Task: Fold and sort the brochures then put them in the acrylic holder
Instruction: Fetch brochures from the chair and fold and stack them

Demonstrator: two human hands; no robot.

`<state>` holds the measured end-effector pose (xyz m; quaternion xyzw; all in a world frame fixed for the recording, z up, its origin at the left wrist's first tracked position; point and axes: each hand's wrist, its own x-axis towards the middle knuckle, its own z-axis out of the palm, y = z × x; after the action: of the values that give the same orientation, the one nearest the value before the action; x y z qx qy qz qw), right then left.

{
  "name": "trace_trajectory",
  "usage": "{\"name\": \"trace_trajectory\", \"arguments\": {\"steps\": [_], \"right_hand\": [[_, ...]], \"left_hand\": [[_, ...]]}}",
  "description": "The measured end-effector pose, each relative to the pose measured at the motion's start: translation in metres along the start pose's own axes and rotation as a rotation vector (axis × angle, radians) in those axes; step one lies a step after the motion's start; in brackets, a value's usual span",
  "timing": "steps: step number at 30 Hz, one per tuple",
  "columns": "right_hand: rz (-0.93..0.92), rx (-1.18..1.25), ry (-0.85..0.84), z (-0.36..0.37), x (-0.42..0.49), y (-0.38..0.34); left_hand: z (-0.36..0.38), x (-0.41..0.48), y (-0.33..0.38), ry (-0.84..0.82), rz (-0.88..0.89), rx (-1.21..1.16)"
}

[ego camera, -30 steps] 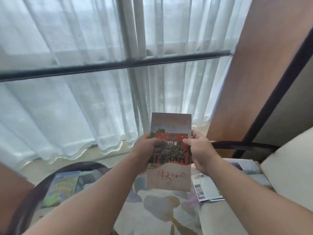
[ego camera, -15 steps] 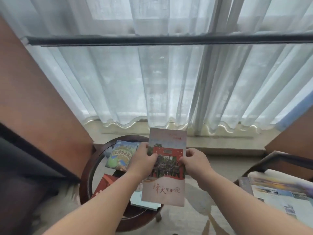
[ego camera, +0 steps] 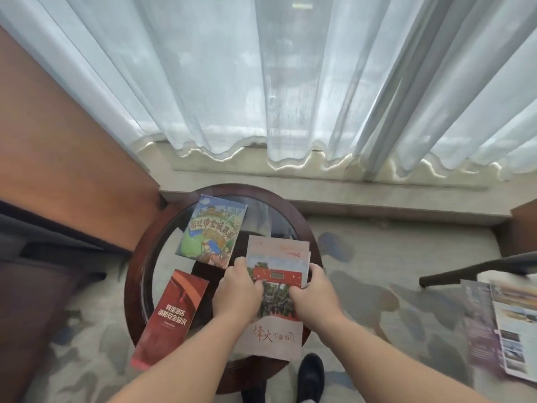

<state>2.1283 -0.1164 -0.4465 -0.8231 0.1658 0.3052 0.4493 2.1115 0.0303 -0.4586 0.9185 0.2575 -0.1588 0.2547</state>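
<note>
**Both hands grasp one folded brochure over the round desk**

The left hand [ego camera: 238, 292] pinches the left edge of the beige-and-red brochure [ego camera: 276, 274] and the right hand [ego camera: 315, 298] pinches its right edge, with thumbs on the cover. I cannot tell whether it touches the desk [ego camera: 136, 257]. Just beyond the left hand, a green cartoon brochure [ego camera: 212, 231] lies flat on the glass top. To the left of that hand lies a narrow red brochure [ego camera: 171, 312], its near end overhanging the rim. Well off to the right of the right hand sits a pile of opened brochures [ego camera: 511, 330].
</note>
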Motion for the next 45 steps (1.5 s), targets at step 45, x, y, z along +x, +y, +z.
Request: {"name": "trace_trajectory", "arguments": {"steps": [45], "right_hand": [[-0.200,-1.063,-0.107,0.032,0.092,0.043]], "left_hand": [[0.135,0.011,-0.086,-0.104,0.598,0.600]]}}
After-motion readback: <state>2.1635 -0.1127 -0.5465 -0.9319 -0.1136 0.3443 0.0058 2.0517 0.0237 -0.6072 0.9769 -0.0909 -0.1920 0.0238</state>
